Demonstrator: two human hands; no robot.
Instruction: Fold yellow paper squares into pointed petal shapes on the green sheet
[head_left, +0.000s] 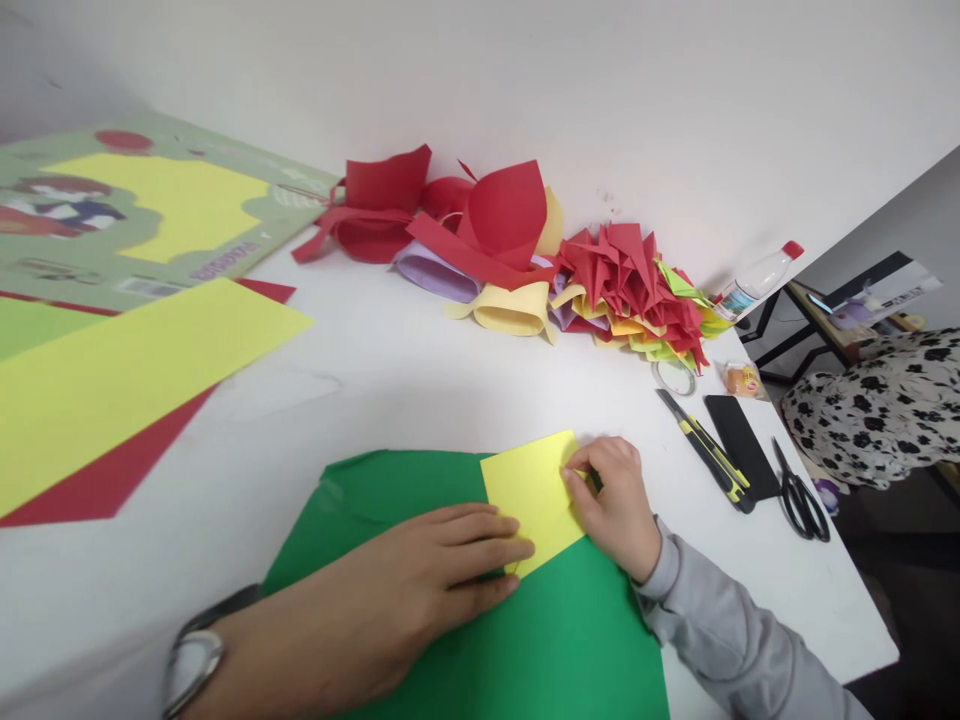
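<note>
A small yellow sheet of paper [529, 490] lies flat on a larger green sheet [577, 640] in front of me. With fingers stretched out, my left hand [427, 565] rests on the lower left part of the yellow paper. My right hand [611, 500] pinches the yellow paper's right edge between thumb and forefinger. The green sheet's top left corner looks creased, and my left forearm, with a watch [193, 665] on the wrist, covers part of it.
Folded red paper shapes [487, 225] and a pile of pointed red paper pieces [630, 275] line the wall. A utility knife [709, 450], black case [742, 445], scissors [799, 500], tape roll [675, 377] and bottle [757, 280] lie right. Yellow sheets [150, 370] lie left. A person in patterned clothing [885, 405] is beyond.
</note>
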